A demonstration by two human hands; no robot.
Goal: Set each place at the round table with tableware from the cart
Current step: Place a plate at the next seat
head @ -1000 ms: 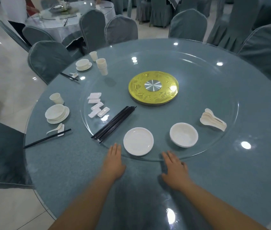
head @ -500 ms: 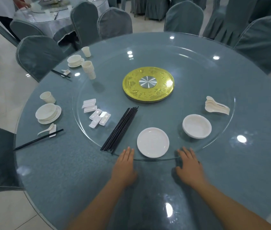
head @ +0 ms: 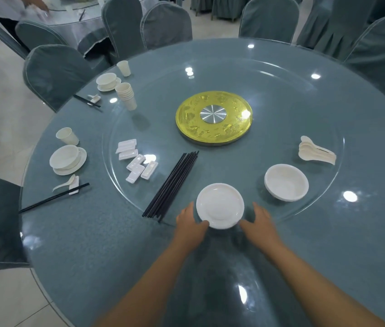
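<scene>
— Reaching for the plate (head: 219,205), low in the middle of the head view? Left hand (head: 190,226) and right hand (head: 258,224) sit beside it, fingers loose, not gripping yet.

— Next they must close on its rim and lift. Chopsticks (head: 171,185) lie close on the left; the bowl (head: 285,182) waits right.

far person (head: 9,5) cropped by top edge, blurred

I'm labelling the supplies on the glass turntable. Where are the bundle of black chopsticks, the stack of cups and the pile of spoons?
bundle of black chopsticks (head: 171,184): head view, middle of the bundle.
stack of cups (head: 126,95): head view, side wall.
pile of spoons (head: 316,153): head view, stacked handles.
</scene>
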